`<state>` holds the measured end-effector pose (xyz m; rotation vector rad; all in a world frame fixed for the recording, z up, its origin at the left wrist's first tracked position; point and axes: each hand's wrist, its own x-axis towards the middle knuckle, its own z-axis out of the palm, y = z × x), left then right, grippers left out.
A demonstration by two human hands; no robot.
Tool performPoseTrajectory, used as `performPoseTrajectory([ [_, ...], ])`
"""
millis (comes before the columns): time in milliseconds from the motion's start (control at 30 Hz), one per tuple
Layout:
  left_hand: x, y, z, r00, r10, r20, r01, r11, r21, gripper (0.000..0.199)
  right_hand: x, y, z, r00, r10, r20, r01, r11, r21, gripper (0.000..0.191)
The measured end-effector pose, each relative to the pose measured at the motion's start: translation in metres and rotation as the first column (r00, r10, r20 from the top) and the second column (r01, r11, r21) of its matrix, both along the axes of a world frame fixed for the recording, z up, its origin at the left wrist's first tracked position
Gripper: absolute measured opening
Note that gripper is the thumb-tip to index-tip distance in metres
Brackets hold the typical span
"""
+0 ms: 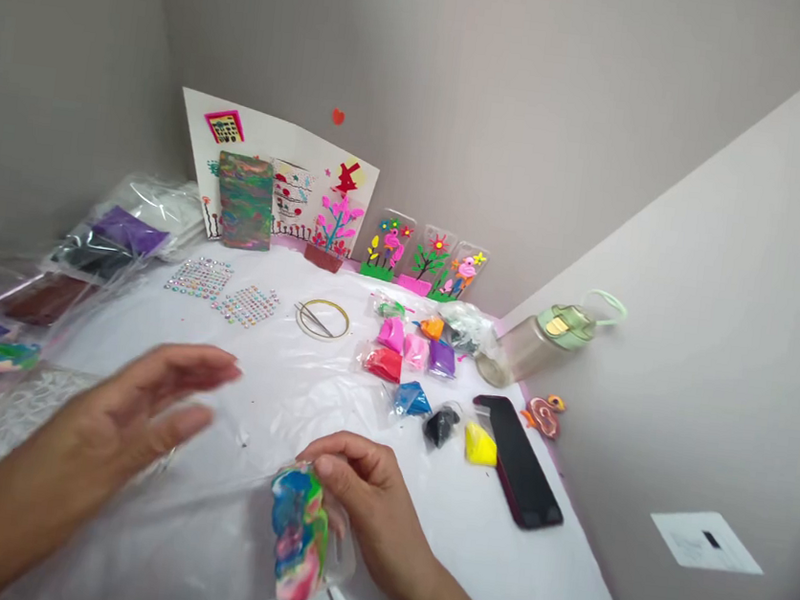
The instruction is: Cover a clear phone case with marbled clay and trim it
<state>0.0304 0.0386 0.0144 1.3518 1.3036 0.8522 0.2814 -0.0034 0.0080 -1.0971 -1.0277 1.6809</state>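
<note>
My right hand grips a clear plastic phone case by its upper edge, thumb on top. Blue, green, pink and white marbled clay covers much of the case's left side. To the left, my left hand hovers over the table, slightly blurred, thumb and fingers apart with nothing between them. Beyond my right hand lie small bags of coloured clay, among them a blue one, a black one and a yellow one.
A dark phone and a bottle stand along the right edge. Plastic bags crowd the left. Sticker gems and a bangle with tweezers lie mid-table. Decorated panels lean on the back wall.
</note>
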Motion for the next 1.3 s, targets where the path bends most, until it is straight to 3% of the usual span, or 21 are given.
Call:
performPoseTrajectory([
  [100, 0.017, -0.011, -0.005, 0.957, -0.289, 0.016, 0.289, 0.948, -0.132, 0.046, -0.002, -0.003, 0.001, 0.997, 0.056, -0.044, -0.057, 0.998, -0.01, 0.039],
  [167, 0.027, -0.018, -0.012, 0.925, -0.37, 0.083, 0.38, 0.905, -0.193, 0.038, -0.002, -0.003, 0.0, 0.992, 0.017, -0.126, -0.018, 1.0, -0.006, 0.046],
  [267, 0.032, -0.023, -0.022, 0.966, -0.207, 0.155, 0.236, 0.951, -0.201, 0.036, -0.001, -0.001, -0.004, 0.966, -0.037, -0.257, 0.033, 0.999, -0.02, 0.058],
  [333, 0.032, -0.022, -0.027, 0.973, -0.138, 0.185, 0.176, 0.962, -0.208, 0.036, -0.001, 0.0, -0.006, 0.962, -0.031, -0.272, 0.023, 0.999, -0.036, 0.055],
  [533, 0.036, -0.016, -0.034, 0.905, -0.21, 0.369, 0.302, 0.93, -0.212, 0.04, -0.008, -0.003, -0.013, 0.992, 0.007, -0.122, -0.017, 0.997, -0.081, 0.04],
  [700, 0.034, -0.019, -0.032, 0.926, -0.27, 0.264, 0.331, 0.916, -0.226, 0.019, -0.012, -0.007, -0.017, 0.991, 0.076, -0.112, -0.089, 0.99, -0.111, 0.042],
  [867, 0.03, -0.017, -0.025, 0.93, -0.286, 0.229, 0.333, 0.921, -0.202, 0.019, -0.014, -0.01, -0.019, 0.991, 0.065, -0.113, -0.079, 0.989, -0.122, 0.042],
  [1000, 0.029, -0.013, -0.028, 0.919, -0.326, 0.22, 0.373, 0.9, -0.225, 0.023, -0.015, -0.01, -0.016, 0.996, 0.06, -0.067, -0.068, 0.988, -0.137, 0.044],
  [1067, 0.03, -0.013, -0.032, 0.919, -0.29, 0.268, 0.357, 0.9, -0.25, 0.022, -0.015, -0.01, -0.015, 0.997, 0.067, -0.047, -0.072, 0.989, -0.128, 0.045],
  [1167, 0.033, -0.014, -0.036, 0.921, -0.203, 0.333, 0.304, 0.909, -0.286, 0.043, -0.015, -0.01, -0.015, 0.997, 0.071, -0.022, -0.073, 0.992, -0.099, 0.043],
  [1300, 0.037, -0.016, -0.031, 0.925, -0.275, 0.262, 0.347, 0.894, -0.285, 0.018, -0.015, -0.013, -0.018, 0.997, 0.075, -0.002, -0.075, 0.993, -0.089, 0.038],
])
